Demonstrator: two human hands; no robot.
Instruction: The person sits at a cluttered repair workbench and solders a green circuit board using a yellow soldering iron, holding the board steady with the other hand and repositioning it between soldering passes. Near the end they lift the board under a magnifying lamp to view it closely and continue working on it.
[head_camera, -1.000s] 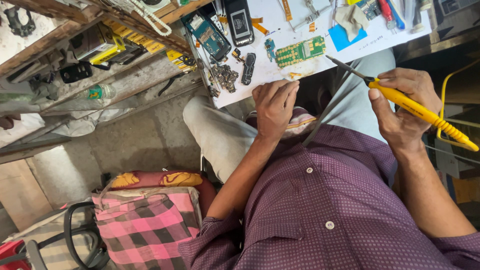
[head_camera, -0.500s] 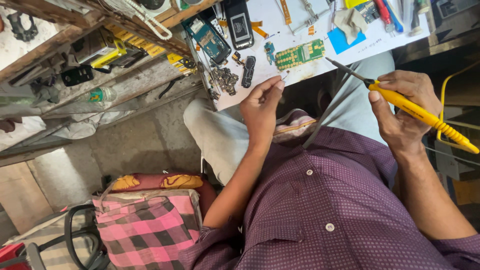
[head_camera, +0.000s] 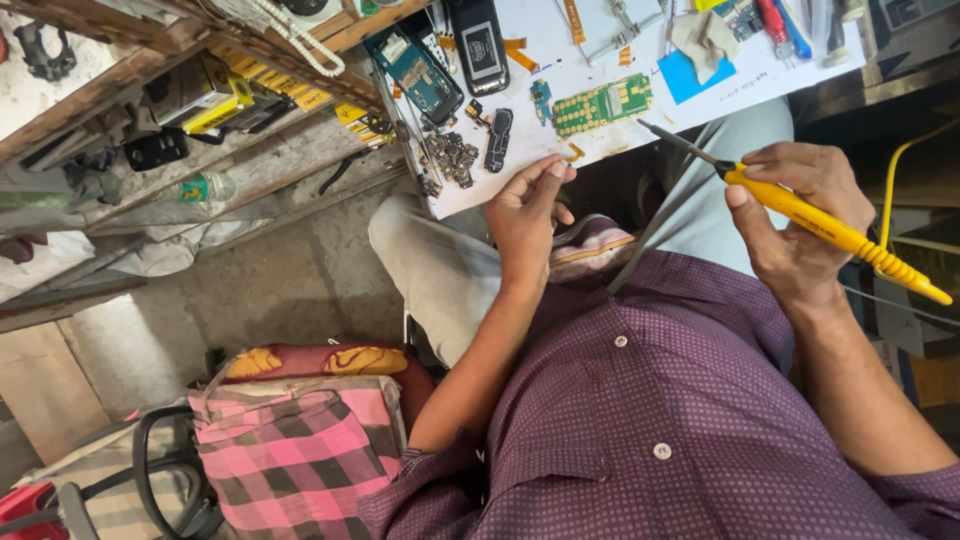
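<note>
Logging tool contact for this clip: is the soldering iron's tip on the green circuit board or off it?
Off it. The right hand holds the yellow soldering iron, its tip beside the green circuit board.

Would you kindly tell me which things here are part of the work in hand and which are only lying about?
In use:
right hand gripping the yellow soldering iron
left hand at the white worktop edge
green circuit board nearest the iron's tip

Lying about:
black phone
blue cloth patch
pink checked bag
small bottle
</note>
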